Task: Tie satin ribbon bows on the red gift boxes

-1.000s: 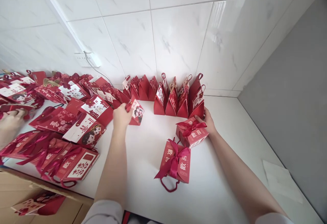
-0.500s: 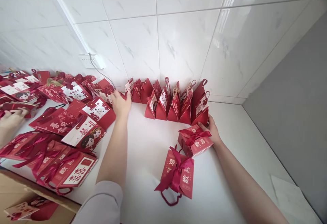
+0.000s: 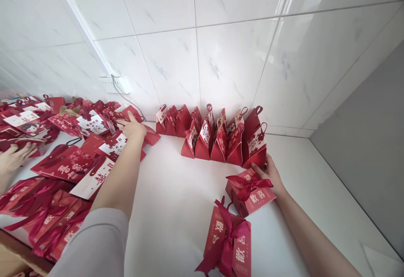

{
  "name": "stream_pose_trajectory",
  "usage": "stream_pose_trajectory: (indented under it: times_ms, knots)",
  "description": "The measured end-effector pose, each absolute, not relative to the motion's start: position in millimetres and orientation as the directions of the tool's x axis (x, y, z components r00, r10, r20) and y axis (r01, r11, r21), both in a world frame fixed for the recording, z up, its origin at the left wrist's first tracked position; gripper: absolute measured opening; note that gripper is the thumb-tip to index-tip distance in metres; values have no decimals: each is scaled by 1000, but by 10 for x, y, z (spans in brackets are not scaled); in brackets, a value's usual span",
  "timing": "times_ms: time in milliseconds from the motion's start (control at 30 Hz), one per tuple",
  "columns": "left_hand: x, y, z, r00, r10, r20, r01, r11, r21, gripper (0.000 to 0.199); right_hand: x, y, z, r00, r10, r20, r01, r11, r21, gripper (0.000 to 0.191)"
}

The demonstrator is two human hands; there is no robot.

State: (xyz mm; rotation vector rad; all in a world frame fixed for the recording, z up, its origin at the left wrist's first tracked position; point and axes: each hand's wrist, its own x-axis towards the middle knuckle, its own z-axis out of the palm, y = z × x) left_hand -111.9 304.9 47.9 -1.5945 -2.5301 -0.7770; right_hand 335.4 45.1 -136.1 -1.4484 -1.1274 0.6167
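Observation:
My left hand (image 3: 133,127) reaches over the loose red gift boxes on the left, fingers stretched out and touching a red box near the wall. Against the wall stands a row of red triangular gift boxes (image 3: 217,144) with ribbon loops on top. At its right end, my right hand (image 3: 272,176) holds the lower corner of the last red gift box (image 3: 255,150), thumb in front and its other fingers partly hidden behind. Just in front of that hand sits a ribbon-tied box (image 3: 251,193). Closer to me is a second ribbon-tied box (image 3: 227,239).
Another person's hand (image 3: 15,157) touches red boxes at the far left. More ribbon-tied boxes (image 3: 53,218) lie on the left, above a cardboard edge (image 3: 23,249). A power socket (image 3: 113,84) with a cable is on the tiled wall. A grey panel (image 3: 366,113) borders the right side.
My left hand has moved left, from beside the standing row onto the loose boxes. My right hand stays at the row's end. The view has shifted, with the scene now lower.

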Motion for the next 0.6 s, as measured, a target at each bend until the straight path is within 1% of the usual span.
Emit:
stream_pose_trajectory:
  times_ms: [100,167,233,400,500,600]
  knots:
    - [-1264,3076,530,-552,787,275,821,456,344,98,3355,454,-1374,416,884,216,298,92,-950,73]
    - [-1327,3122,575,-564,797,217,814,490,312,97,3355,448,-1366,420,882,214,311,82,-947,73]
    - [-1358,3172,616,-537,822,187,831,478,284,87,3356,443,-1352,419,885,202,317,66,-946,73]
    - [-1358,3190,714,-451,871,192,888,416,196,59,3354,440,-1310,423,888,178,329,33,-944,73]
    - [-1350,3132,802,-381,900,212,924,361,127,50,3349,435,-1285,420,890,179,348,24,-937,72]
    - [-1321,3077,885,-294,925,242,956,286,68,45,3352,430,-1277,420,888,186,357,26,-934,71]
